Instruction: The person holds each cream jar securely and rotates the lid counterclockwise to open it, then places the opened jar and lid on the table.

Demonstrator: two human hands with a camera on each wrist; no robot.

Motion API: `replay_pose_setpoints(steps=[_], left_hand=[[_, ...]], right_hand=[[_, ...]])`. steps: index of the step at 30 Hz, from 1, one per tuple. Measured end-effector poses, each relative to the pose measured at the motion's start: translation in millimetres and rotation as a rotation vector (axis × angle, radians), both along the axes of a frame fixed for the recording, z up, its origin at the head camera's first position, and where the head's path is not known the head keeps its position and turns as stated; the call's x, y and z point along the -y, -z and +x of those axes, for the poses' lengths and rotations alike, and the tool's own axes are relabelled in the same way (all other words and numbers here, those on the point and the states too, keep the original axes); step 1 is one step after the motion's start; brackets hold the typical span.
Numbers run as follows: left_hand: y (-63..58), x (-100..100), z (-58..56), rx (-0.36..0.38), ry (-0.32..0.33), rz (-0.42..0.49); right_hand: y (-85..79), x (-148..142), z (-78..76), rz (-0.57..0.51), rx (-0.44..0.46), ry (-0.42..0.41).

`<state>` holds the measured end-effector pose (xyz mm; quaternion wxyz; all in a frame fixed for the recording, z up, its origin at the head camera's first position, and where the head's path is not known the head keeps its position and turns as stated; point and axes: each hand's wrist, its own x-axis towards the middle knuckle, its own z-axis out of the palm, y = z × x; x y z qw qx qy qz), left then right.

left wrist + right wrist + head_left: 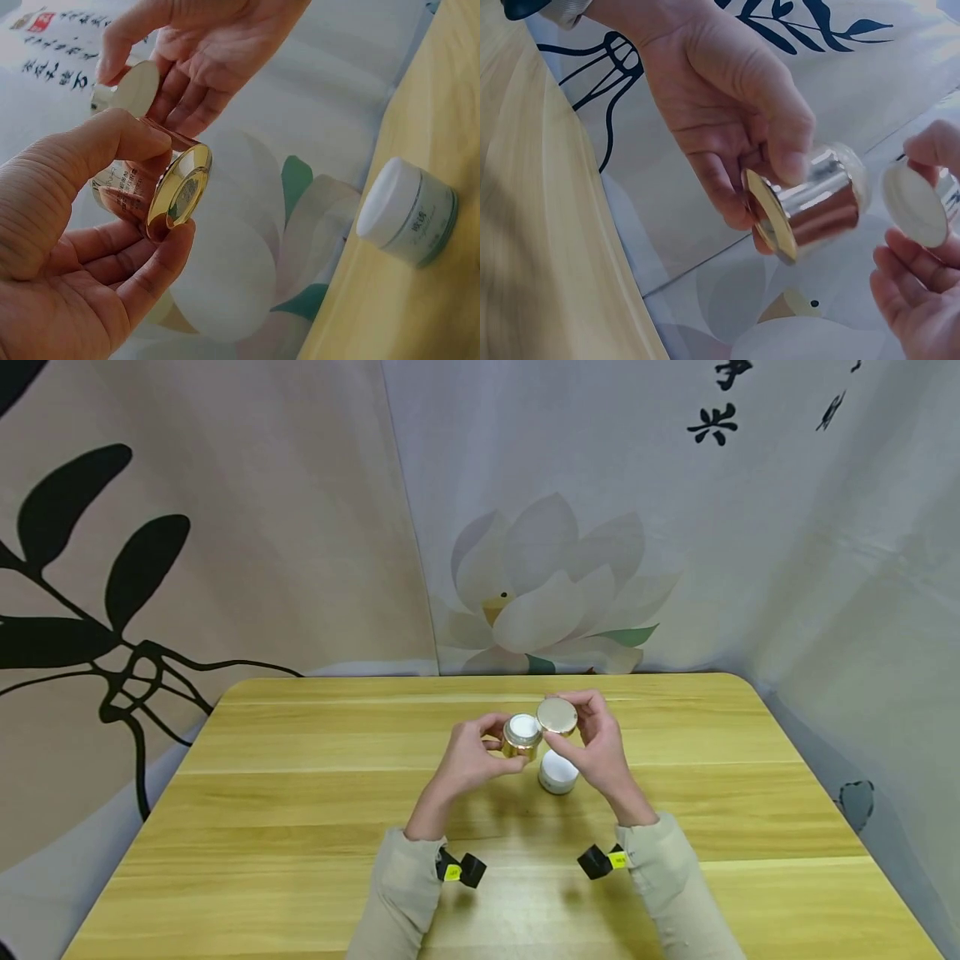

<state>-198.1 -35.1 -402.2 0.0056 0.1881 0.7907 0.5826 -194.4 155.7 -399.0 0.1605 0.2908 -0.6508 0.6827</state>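
Note:
My left hand (471,753) grips a gold cosmetic jar (519,748) by its side and base, up off the table. The jar is uncapped, with a white top facing up in the head view. In the left wrist view its shiny flared base (180,191) faces the camera. My right hand (603,752) pinches a round gold lid (557,716) by its edge, close beside the jar's mouth. The lid's white inside (915,204) shows in the right wrist view. Just below both hands in the head view, a white cosmetic jar (558,775) stands upright on the table.
The wooden table (300,827) has rounded far corners. Behind it hangs a pale curtain (315,527) printed with dark leaves, a lotus and black characters. Small black wrist cameras (596,862) sit at both beige sleeves (405,881).

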Motion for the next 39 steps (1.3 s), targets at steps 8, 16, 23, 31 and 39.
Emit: replay_pose_setpoints(steps=[8,16,23,31,39], left_hand=[[1.7,4,0.1,0.005,-0.014,-0.012],[3.4,5,0.0,0.013,-0.012,0.004],[4.3,4,-1.0,0.029,-0.015,-0.005],[4.4,5,-2.2,0.038,-0.021,0.012],[-2.2,6,0.6,0.058,-0.019,0.002]], right_hand=[[4.7,-11,1.9,0.023,-0.008,0.020],[11.1,-23,6.7,0.128,0.037,0.120],[15.2,-32,9.2,0.210,0.041,0.178],[16.3,-40,10.8,0.204,0.040,0.234],[1.8,-41,21.5,0.238,0.017,0.280]])
